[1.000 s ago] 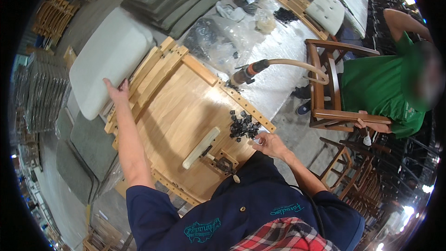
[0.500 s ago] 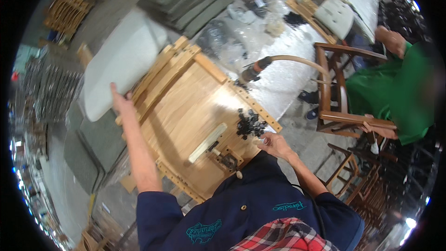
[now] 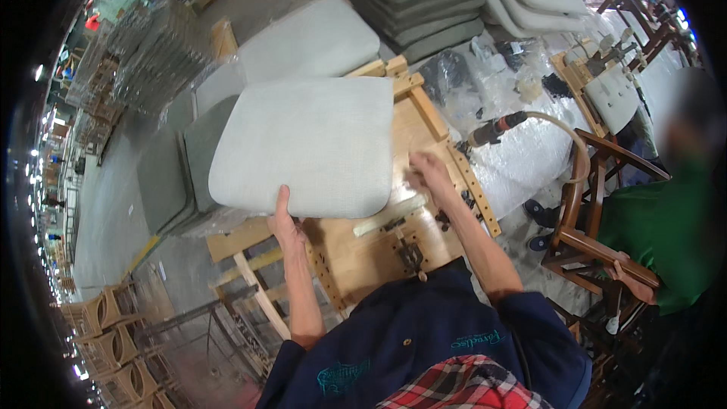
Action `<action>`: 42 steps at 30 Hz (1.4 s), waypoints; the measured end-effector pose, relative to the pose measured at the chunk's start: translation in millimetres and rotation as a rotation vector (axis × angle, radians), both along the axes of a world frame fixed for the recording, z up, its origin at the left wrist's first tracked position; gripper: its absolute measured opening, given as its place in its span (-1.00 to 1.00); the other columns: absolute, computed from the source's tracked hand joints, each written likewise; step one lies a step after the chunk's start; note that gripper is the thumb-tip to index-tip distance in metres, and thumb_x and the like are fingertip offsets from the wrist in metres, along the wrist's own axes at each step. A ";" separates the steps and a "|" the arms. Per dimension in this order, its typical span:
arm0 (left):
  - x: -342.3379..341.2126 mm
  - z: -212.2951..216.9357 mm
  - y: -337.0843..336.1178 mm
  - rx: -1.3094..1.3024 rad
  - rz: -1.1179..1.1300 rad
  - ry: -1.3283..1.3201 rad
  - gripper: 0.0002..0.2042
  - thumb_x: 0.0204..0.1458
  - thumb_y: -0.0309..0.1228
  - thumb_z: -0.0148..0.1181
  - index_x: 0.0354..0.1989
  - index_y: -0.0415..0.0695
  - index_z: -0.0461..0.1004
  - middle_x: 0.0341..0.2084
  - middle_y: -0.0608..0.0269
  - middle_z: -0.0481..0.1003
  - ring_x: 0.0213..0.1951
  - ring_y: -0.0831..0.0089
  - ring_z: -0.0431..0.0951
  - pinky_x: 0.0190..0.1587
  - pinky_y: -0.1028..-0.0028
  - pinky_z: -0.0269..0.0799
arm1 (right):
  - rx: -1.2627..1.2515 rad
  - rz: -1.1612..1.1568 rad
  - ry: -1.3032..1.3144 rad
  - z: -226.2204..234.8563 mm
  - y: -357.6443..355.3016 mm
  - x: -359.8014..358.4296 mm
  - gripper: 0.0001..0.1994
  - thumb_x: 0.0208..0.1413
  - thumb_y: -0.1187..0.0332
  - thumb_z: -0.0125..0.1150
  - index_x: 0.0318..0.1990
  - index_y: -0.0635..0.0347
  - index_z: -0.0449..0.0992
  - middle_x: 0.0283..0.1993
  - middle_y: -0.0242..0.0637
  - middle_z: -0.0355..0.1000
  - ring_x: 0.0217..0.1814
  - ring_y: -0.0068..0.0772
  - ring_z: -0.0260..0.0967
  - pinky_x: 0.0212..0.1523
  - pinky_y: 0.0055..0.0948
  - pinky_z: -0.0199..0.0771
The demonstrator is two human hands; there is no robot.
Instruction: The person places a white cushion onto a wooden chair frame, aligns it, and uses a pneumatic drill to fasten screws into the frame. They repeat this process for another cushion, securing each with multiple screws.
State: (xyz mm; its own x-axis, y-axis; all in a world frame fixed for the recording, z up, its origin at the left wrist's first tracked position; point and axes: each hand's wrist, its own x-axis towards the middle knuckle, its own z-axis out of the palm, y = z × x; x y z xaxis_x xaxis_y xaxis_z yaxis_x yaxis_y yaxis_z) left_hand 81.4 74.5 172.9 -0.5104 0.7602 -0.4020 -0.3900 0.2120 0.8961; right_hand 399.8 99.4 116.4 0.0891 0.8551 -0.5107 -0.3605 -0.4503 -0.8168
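A white chair seat panel (image 3: 310,148) with rounded corners is in my left hand (image 3: 288,223), thumb on top and fingers underneath at its near edge. The panel is over the left part of a wooden jig board (image 3: 333,254). My right hand (image 3: 430,173) is over the board, just beyond the panel's right edge; motion smears its fingers, so what they hold is unclear. Below that hand are a pale strip (image 3: 390,216) and a toggle clamp (image 3: 410,254) fixed to the board. Small black pieces (image 3: 445,221) lie partly hidden by my right forearm.
Beyond the board, a hosed power tool (image 3: 496,130) rests on a plastic-covered surface. Stacked grey panels (image 3: 420,11) stand at the far side, and another white panel (image 3: 310,38) lies far left. At right, a person in green (image 3: 644,235) handles a wooden chair (image 3: 572,238).
My left hand has brought a white seat panel from the left pile over the board. My right hand has moved from beside the black pieces up toward the panel. The view has shifted left.
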 end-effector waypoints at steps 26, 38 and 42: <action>-25.0 21.8 -27.3 0.078 0.285 0.220 -0.23 -0.03 -0.28 0.54 0.28 -0.48 0.31 0.16 -0.12 0.46 0.05 0.14 0.54 0.15 0.21 0.47 | 0.237 0.397 -0.934 -15.6 167.8 -51.2 -0.05 -0.17 -0.45 0.33 -0.07 0.50 0.61 -0.04 0.26 0.57 0.08 0.19 0.54 0.14 -0.09 0.48; -53.9 172.9 -95.7 0.207 0.180 0.755 -0.21 -0.16 -0.23 0.61 0.20 -0.45 0.39 -0.02 -0.07 0.54 0.01 0.17 0.54 0.12 0.25 0.43 | 0.135 0.428 -0.233 39.3 49.5 -61.4 -0.10 0.12 -0.39 0.16 0.09 0.51 0.51 0.04 0.20 0.54 0.12 0.05 0.52 0.18 -0.20 0.46; -67.2 225.3 -102.7 0.357 -0.022 1.003 -0.24 -0.22 -0.21 0.64 0.12 -0.41 0.45 -0.05 -0.04 0.55 -0.03 0.21 0.56 0.07 0.29 0.44 | 0.290 0.273 0.131 65.6 33.0 -111.4 -0.02 0.26 -0.40 -0.08 0.41 0.48 0.16 0.41 0.14 0.22 0.49 -0.07 0.13 0.48 -0.26 0.07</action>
